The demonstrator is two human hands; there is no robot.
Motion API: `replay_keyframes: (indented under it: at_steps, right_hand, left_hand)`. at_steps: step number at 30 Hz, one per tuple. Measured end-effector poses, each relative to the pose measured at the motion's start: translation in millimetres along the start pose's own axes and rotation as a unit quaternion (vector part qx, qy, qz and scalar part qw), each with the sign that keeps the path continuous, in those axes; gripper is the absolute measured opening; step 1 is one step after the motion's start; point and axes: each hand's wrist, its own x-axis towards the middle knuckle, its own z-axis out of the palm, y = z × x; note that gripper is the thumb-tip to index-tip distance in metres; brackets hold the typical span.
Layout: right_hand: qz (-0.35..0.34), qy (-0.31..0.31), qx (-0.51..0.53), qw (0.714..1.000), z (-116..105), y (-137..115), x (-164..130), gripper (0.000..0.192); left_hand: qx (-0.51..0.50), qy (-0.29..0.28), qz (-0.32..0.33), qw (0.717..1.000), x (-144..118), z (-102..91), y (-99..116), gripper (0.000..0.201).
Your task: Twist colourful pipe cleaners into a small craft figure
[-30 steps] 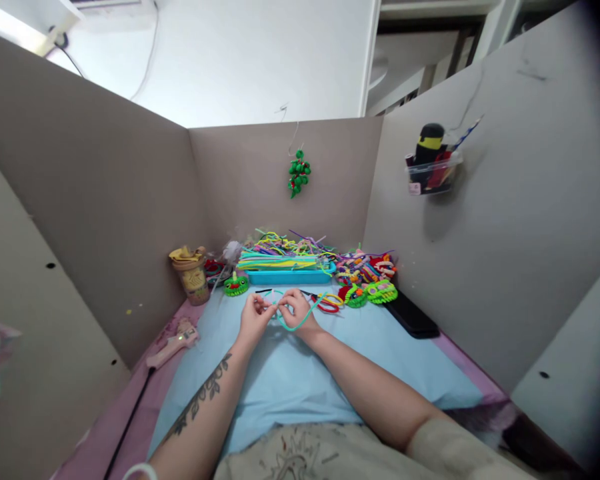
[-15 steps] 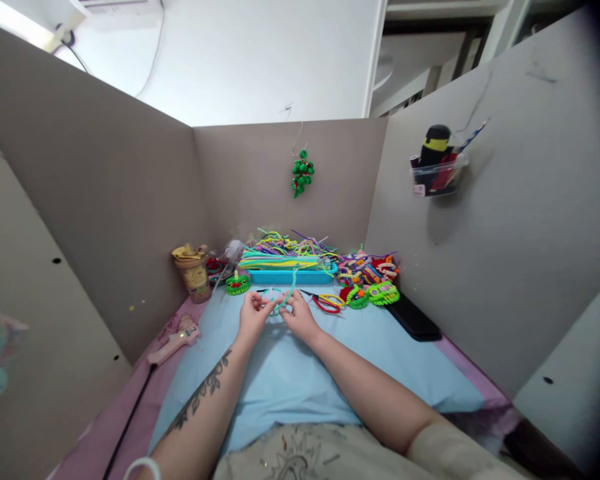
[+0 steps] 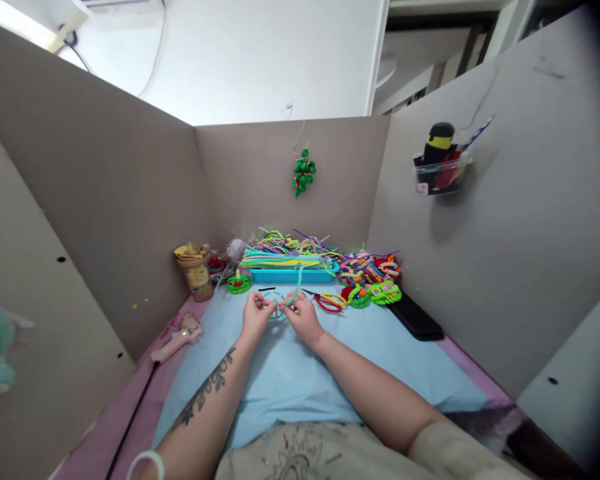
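Note:
Over the blue cloth (image 3: 280, 373), my two hands meet on a teal pipe cleaner (image 3: 299, 281) bent partly into a ring. My left hand (image 3: 257, 315) pinches the ring's left side between thumb and fingertips. From the right, my right hand (image 3: 303, 318) grips the stem close to the ring, and a free end rises above its fingers. Pale pinkish strands seem to cross the ring, too small to make out. Just right of my right hand lie scissors (image 3: 330, 305) with red and yellow handles. A short black piece (image 3: 267, 289) lies behind my left hand.
At the back, a blue tray (image 3: 293, 275) holds many pipe cleaners. Green figures (image 3: 239, 283), a woven pile (image 3: 363, 268) and a black flat case (image 3: 416, 320) stand around. A pink glue gun (image 3: 179, 339) and a cup (image 3: 196, 273) are left. Grey panels enclose three sides.
Both hands have stayed close together, with small finger shifts. The teal ring now sits slightly lower and shows more plainly, and its free end leans toward my right hand. The view has shifted a little.

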Motion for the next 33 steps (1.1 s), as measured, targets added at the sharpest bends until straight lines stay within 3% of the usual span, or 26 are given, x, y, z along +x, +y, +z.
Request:
replay_keyframes:
  at_steps: [6, 12, 17, 24, 30, 33]
  right_hand:
    - [0.034, -0.029, -0.056, 0.997, 2.5, 7.2, 1.2, 0.034]
    - [0.023, 0.012, -0.102, 0.994, 5.2, 14.7, 1.6, 0.011]
    - [0.087, 0.033, -0.008, 0.996, 5.6, 13.4, 3.7, 0.005]
    - [0.182, 0.059, 0.149, 0.970, 6.8, 16.8, 5.0, 0.017]
    - [0.168, 0.044, 0.121, 0.977, 7.0, 17.6, 4.9, 0.019]
    - [0.167, 0.072, 0.095, 0.979, 1.8, 19.1, 7.5, 0.022]
  left_hand:
    - [-0.042, 0.009, -0.033, 0.999, 2.0, -3.0, -0.5, 0.040]
    - [-0.049, -0.019, -0.020, 0.998, -1.2, 1.4, 2.6, 0.039]
    - [-0.051, -0.052, 0.003, 0.997, -2.8, 2.7, 5.1, 0.038]
    - [-0.021, -0.088, 0.031, 0.995, -5.8, 5.2, 9.4, 0.035]
    - [-0.021, -0.071, 0.030, 0.997, -3.3, 3.8, 6.7, 0.035]
    - [-0.020, -0.062, 0.025, 0.998, -2.3, 2.8, 5.9, 0.036]
